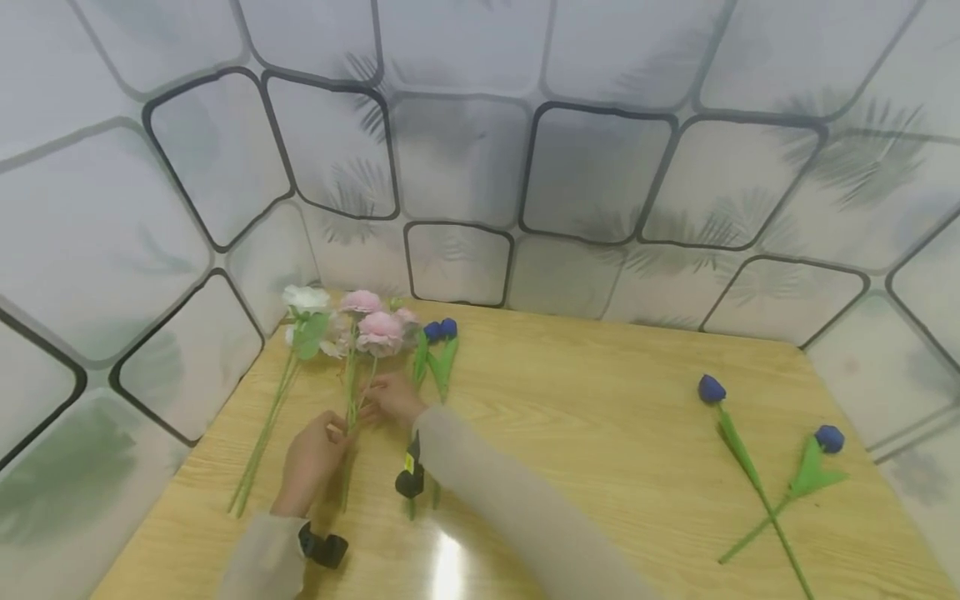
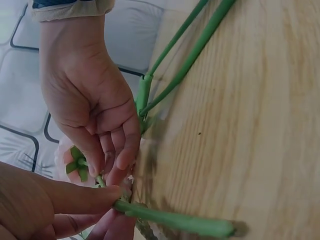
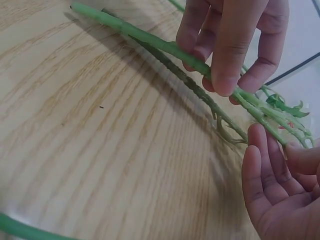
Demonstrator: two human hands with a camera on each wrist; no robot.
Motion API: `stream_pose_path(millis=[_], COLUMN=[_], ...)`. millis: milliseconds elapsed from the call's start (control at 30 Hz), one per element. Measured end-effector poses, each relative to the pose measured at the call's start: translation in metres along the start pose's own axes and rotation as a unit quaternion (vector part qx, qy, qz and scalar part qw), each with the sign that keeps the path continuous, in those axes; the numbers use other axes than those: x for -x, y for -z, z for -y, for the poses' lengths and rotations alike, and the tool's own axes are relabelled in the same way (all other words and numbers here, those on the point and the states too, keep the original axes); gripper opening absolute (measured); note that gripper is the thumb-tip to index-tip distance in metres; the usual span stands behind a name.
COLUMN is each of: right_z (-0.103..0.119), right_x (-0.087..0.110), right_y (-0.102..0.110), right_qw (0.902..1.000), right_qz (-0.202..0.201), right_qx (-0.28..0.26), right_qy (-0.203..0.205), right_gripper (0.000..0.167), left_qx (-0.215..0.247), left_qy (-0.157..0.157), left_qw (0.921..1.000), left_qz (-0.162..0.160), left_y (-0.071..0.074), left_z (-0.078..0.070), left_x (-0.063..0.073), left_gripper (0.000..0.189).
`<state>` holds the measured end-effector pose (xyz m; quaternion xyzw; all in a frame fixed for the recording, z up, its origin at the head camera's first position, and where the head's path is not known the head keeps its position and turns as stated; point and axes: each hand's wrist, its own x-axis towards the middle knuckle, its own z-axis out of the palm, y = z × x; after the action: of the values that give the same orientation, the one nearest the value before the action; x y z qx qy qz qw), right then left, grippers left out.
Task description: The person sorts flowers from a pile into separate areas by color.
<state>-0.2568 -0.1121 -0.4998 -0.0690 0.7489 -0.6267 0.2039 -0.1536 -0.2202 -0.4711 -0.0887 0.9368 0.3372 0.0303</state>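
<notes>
My left hand (image 1: 311,458) pinches the green stem (image 2: 175,220) of a pink flower between thumb and fingers. Higher up, nearer the blossoms, my right hand (image 1: 393,396) holds a thin part of the stem between thumb and fingertips. Ruffled pink flowers (image 1: 380,332) lie above both hands in the head view, at the table's back left. In the right wrist view, the stem splits into thinner branches between my left hand (image 3: 235,45) and my right hand (image 3: 285,195). A darker stem (image 3: 185,77) lies on the table below it.
White flowers (image 1: 306,298) with long stems lie left of my hands. Two blue tulips (image 1: 441,330) lie just to the right, partly behind my right wrist. Two more blue tulips (image 1: 711,389) lie crossed at the table's right. Patterned curtain walls (image 1: 465,167) border the wooden table (image 1: 555,400).
</notes>
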Motion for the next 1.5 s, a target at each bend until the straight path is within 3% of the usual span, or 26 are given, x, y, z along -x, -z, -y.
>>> stream_pose_path(millis=[33, 133, 200, 267, 367, 833, 967, 1067, 1167, 1333, 1500], right_z=[-0.015, -0.032, -0.032, -0.004, 0.02, 0.011, 0.011, 0.014, 0.019, 0.03, 0.046], right_x=[-0.013, -0.03, -0.028, -0.002, 0.024, 0.012, 0.015, 0.021, 0.028, 0.044, 0.066], right_y=[-0.002, -0.004, -0.003, -0.002, -0.001, 0.004, 0.012, 0.021, 0.03, 0.045, 0.065], right_qw=[0.9999, 0.9998, 0.9999, 0.9992, 0.9989, 0.9993, 0.9971, 0.9876, 0.9769, 0.9691, 0.9603], right_qz=[0.006, 0.013, 0.011, -0.006, -0.015, 0.005, 0.008, 0.015, 0.029, 0.046, 0.046], right_qx=[0.001, 0.01, 0.004, 0.022, 0.03, 0.007, 0.076, 0.155, 0.209, 0.239, 0.268], right_qy=[0.013, 0.009, -0.003, -0.034, -0.033, -0.036, -0.003, 0.022, 0.033, 0.043, 0.063], right_gripper=[0.021, 0.018, 0.017, 0.019, 0.021, 0.022, 0.022, 0.023, 0.024, 0.029, 0.034], left_qx=[-0.004, -0.011, -0.011, -0.012, -0.008, -0.023, -0.027, -0.026, -0.034, -0.037, -0.017], left_qy=[0.0, 0.002, 0.003, -0.001, -0.005, -0.005, -0.002, -0.005, -0.023, -0.05, -0.054], left_qw=[1.0, 0.9999, 0.9999, 0.9999, 0.9999, 0.9997, 0.9995, 0.999, 0.9964, 0.9898, 0.9898], left_qz=[0.0, 0.005, 0.008, 0.01, 0.009, -0.008, -0.015, -0.035, -0.075, -0.128, -0.131], left_y=[0.0, -0.001, -0.001, -0.001, -0.001, 0.004, 0.005, 0.004, 0.002, -0.002, -0.004], left_z=[0.001, 0.002, 0.002, 0.002, 0.002, -0.002, -0.007, -0.012, -0.016, -0.022, -0.031], left_x=[0.0, 0.001, 0.002, 0.002, 0.002, 0.005, 0.005, 0.008, 0.01, 0.015, 0.018], left_gripper=[0.025, 0.024, 0.025, 0.025, 0.027, 0.041, 0.048, 0.047, 0.043, 0.039, 0.038])
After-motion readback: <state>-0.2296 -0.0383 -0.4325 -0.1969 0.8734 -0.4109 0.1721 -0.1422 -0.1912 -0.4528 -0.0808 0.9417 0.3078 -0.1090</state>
